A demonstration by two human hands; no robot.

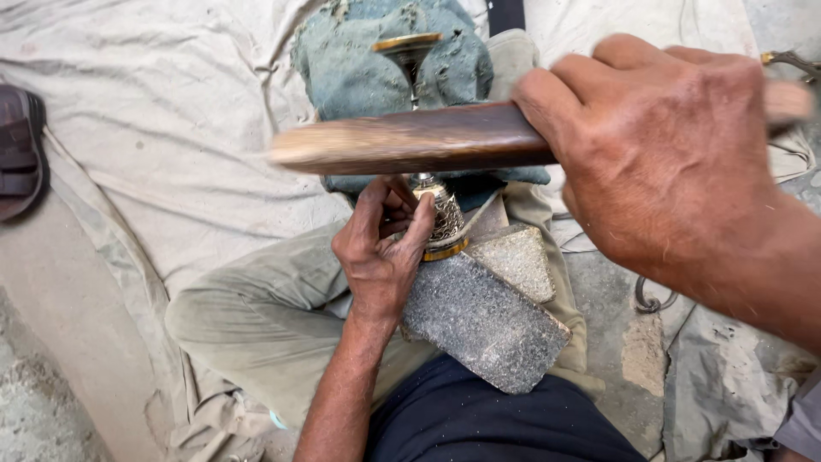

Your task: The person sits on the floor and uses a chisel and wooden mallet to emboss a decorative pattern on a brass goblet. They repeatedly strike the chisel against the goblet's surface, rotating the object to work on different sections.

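My right hand grips a brown wooden stick, held level and blurred, close to the camera. Below it my left hand is closed around a patterned brass goblet-shaped piece that lies tilted. Its wide rim rests against a rough grey stone block on my lap. Its stem and round brass foot point away onto a dusty blue cloth pad. The stick hides part of the stem.
I sit on a pale, wrinkled cloth sheet, legs in khaki trousers. A dark sandal lies at the far left. A small metal ring sits on the bare ground to the right.
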